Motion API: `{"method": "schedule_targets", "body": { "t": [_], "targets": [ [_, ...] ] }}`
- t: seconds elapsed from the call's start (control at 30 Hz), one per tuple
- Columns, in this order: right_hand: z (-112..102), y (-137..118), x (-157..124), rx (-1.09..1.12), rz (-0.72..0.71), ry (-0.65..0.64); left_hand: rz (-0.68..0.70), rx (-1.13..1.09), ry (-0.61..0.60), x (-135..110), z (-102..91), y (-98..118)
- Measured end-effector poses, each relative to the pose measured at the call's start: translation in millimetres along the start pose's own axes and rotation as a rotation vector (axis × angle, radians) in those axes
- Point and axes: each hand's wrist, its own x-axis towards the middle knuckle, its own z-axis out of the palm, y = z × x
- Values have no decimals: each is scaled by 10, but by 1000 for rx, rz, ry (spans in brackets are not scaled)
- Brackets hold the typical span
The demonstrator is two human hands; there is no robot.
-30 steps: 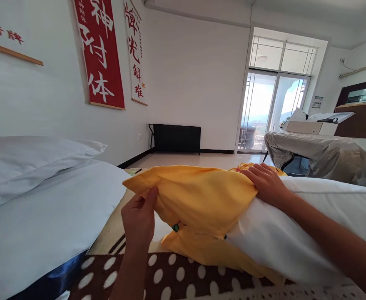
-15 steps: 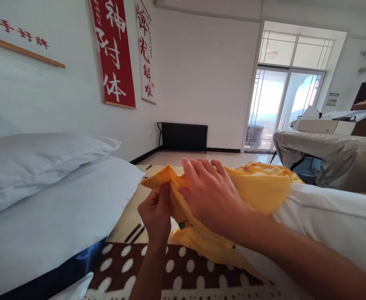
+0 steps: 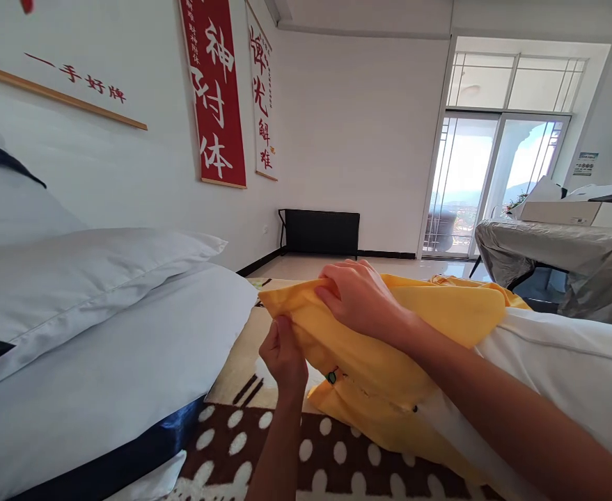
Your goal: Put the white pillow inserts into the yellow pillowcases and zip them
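A yellow pillowcase (image 3: 363, 365) with small dark printed figures hangs between my hands, partly pulled over a white pillow (image 3: 561, 351) that sticks out to the right. My left hand (image 3: 286, 356) pinches its lower left edge, close to the pointed corner, with thumb and curled fingers. Along the upper edge my right hand (image 3: 361, 292) is closed on the fabric, the back of the hand toward me. My right forearm crosses in front of the pillow. The part of the pillow inside the yellow fabric is hidden.
White pillows (image 3: 128, 334) with dark blue trim are stacked at left. Beneath lies a brown and cream rug (image 3: 222, 445) with white dots. A black panel (image 3: 321, 231) stands by the far wall. At right, a plastic-covered table (image 3: 535, 243) bears a box (image 3: 559, 212).
The corner of the pillowcase is pulled out flatter and straighter between my hands. My right hand has turned from flat-looking to curled over the upper edge. The view has swung slightly left.
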Motion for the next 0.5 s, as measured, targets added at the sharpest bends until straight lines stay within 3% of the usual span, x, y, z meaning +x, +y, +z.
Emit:
{"method": "schedule_targets", "body": {
  "t": [0.2, 0.5],
  "targets": [
    [81, 13, -1, -24, -86, -7, 38, -15, 4, -99, 12, -124],
    [76, -20, -8, -89, -134, -119, 9, -3, -42, -182, 35, -64]
  ]
}}
